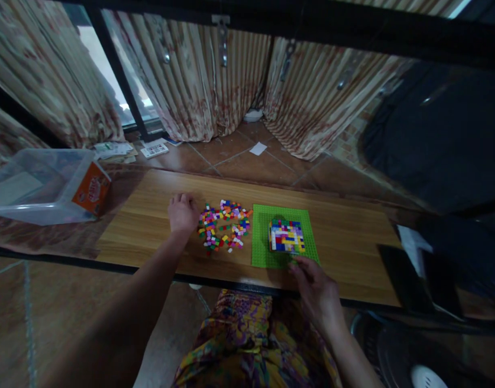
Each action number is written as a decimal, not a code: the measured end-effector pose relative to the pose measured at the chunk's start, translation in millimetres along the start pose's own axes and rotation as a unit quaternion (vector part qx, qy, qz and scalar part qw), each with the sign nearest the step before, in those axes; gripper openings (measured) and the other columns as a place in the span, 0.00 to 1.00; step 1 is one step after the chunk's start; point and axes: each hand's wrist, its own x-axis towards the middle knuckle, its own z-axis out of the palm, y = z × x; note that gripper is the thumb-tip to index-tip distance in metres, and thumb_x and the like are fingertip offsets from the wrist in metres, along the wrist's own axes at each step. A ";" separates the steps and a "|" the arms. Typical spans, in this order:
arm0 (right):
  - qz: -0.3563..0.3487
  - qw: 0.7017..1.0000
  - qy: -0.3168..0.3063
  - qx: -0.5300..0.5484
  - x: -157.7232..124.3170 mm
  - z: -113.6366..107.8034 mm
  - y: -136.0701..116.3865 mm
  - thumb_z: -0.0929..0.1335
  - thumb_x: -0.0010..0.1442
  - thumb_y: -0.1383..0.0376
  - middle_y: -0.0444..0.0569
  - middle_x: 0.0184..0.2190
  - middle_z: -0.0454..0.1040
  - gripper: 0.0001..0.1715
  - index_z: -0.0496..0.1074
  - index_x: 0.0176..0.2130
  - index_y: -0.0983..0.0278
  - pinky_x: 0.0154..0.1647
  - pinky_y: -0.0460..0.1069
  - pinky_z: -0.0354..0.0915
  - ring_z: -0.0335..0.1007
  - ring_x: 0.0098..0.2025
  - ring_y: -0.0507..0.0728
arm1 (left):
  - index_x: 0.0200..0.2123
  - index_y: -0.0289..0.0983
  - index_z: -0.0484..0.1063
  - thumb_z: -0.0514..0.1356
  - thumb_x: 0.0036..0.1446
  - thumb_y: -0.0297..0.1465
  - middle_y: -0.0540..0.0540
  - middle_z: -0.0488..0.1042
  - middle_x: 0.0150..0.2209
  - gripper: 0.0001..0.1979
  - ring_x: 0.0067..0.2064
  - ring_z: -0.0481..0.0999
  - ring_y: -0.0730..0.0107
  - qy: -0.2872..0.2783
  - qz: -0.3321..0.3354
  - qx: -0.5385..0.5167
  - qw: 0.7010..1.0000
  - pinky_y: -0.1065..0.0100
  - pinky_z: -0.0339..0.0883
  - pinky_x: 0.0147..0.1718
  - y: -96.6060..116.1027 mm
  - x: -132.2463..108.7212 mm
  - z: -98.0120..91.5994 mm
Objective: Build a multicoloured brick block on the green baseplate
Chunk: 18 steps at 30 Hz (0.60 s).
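On the wooden board, my left hand (183,214) rests with curled fingers at the left edge of a spread of small multicoloured toy bricks (209,217). Whatever those fingers may hold is hidden. A green studded baseplate (260,242) lies right of the loose bricks. On it stands a rectangular block built of toy bricks (286,237), its top a mix of white, yellow, red, blue and purple. My right hand (316,288) is at the baseplate's near edge, thumb and forefinger pinched together just below the block. Anything in that pinch is too small to name.
A clear plastic bin (49,188) with an orange label stands to the left. Dark flat panels (404,277) lie at the board's right end. Papers (116,151) and a white sheet (258,149) lie beyond the board, before striped curtains (199,91). A dark rail crosses above.
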 end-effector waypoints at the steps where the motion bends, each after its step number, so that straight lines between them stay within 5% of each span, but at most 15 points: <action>1: -0.010 1.000 0.022 -0.015 4.3 -1.5 -0.3 0.66 0.60 0.48 0.52 0.38 0.80 0.22 0.75 0.45 0.61 0.39 0.54 0.70 0.77 0.37 0.61 | 0.40 0.36 0.73 0.49 0.59 0.28 0.36 0.74 0.43 0.14 0.49 0.70 0.51 -0.002 0.001 0.001 1.000 0.54 0.64 0.50 -0.2 0.3 0.2; 7: -0.134 0.984 0.096 -0.073 32.2 0.0 -2.6 0.66 0.61 0.51 0.53 0.40 0.76 0.20 0.78 0.41 0.61 0.39 0.52 0.70 0.73 0.40 0.58 | 0.39 0.36 0.73 0.49 0.58 0.28 0.36 0.74 0.42 0.13 0.48 0.70 0.51 -0.001 0.003 0.004 1.000 0.54 0.63 0.51 -0.7 1.4 0.5; 12: -0.161 0.971 0.111 -0.135 44.9 3.8 5.4 0.65 0.62 0.52 0.54 0.41 0.74 0.19 0.79 0.40 0.61 0.45 0.54 0.70 0.71 0.44 0.59 | 0.38 0.36 0.74 0.49 0.58 0.28 0.36 0.74 0.42 0.13 0.48 0.71 0.50 0.002 0.004 0.008 1.000 0.54 0.64 0.49 -1.1 1.5 1.2; 18: -0.155 0.973 0.139 -0.103 45.5 6.9 6.2 0.68 0.59 0.53 0.53 0.40 0.74 0.19 0.78 0.42 0.63 0.37 0.52 0.71 0.72 0.40 0.58 | 0.38 0.36 0.74 0.49 0.59 0.28 0.36 0.74 0.41 0.14 0.47 0.71 0.50 0.011 0.010 0.009 1.000 0.55 0.64 0.49 -2.9 1.5 3.4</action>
